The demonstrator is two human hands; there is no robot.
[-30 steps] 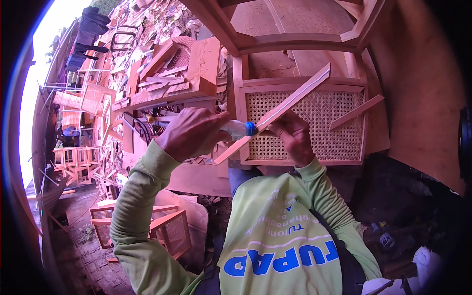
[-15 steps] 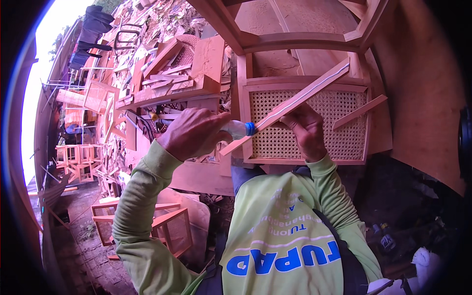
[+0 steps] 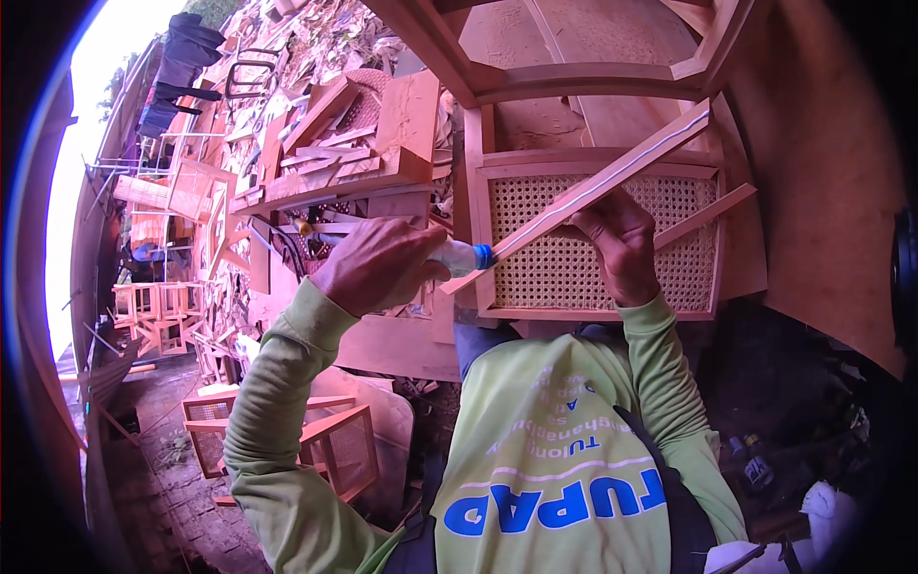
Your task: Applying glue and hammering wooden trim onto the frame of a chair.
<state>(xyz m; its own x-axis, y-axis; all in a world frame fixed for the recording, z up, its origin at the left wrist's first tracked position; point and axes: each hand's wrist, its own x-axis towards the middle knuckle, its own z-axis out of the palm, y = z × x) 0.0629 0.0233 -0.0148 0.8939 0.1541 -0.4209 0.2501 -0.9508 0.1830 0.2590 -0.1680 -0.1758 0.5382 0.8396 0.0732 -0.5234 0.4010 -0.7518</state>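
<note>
Bottle [image 3: 457, 258] set against a slat [image 3: 612, 177] over the cane panel [image 3: 545, 277]
Head view: the left hand [image 3: 378, 268], at nine o'clock, has its fingers [image 3: 427, 271] curled round the bottle, whose blue cap [image 3: 483, 256] seems to touch the slat near its eight o'clock end. A white line [image 3: 626, 165] runs along the slat toward two o'clock. The right hand [image 3: 623, 247], between two and three, pinches the slat's near edge. A stick [image 3: 706, 217] slants just beyond; scraps [image 3: 330, 158] lie toward ten-thirty.
</note>
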